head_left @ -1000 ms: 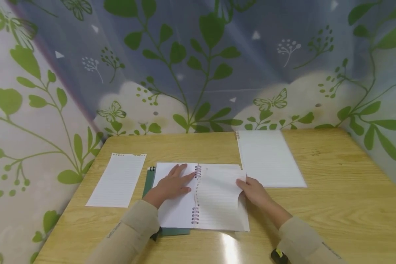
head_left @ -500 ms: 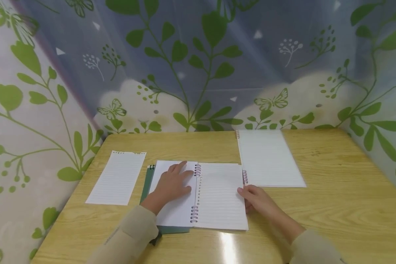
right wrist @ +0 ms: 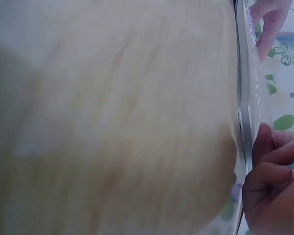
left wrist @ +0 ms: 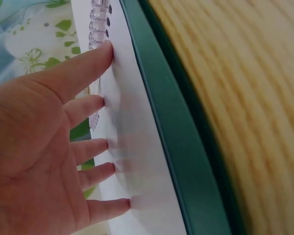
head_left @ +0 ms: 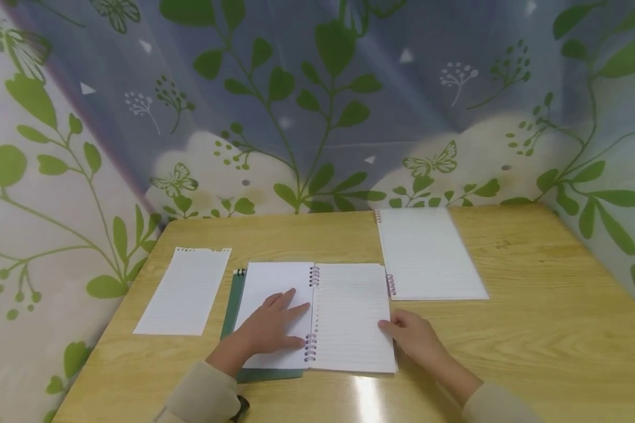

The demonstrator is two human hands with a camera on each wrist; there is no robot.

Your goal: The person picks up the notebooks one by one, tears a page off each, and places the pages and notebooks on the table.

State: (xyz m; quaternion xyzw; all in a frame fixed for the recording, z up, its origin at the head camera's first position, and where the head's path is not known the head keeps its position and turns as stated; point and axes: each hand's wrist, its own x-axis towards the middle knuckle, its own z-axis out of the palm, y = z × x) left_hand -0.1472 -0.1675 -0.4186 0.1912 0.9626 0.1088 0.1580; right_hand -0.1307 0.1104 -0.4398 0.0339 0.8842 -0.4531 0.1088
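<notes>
A spiral notebook (head_left: 351,317) lies open in the middle of the table, with lined paper on its right side and a pale page on its left. My left hand (head_left: 272,326) rests on that left page, fingers spread, thumb close to the lower coils. In the left wrist view, the fingertips of the left hand (left wrist: 44,137) press the paper beside the clear coils. At the notebook's right edge, my right hand (head_left: 415,338) has its thumb on the top page and its other fingers curled. The right wrist view shows the right hand (right wrist: 274,181) pinching at the page edge.
A green-covered notebook (head_left: 233,308) sticks out beneath the open one. To the left lies a loose lined sheet (head_left: 185,294) with a torn, holed top edge. Another spiral notebook (head_left: 428,252) lies open at the back right, close to the middle one. Patterned fabric (head_left: 317,106) borders the table.
The right page, lifted and wavy along the coils a second ago, now lies flat. My left hand has slid towards me down the left page. My right hand stays at the right edge, slightly lower.
</notes>
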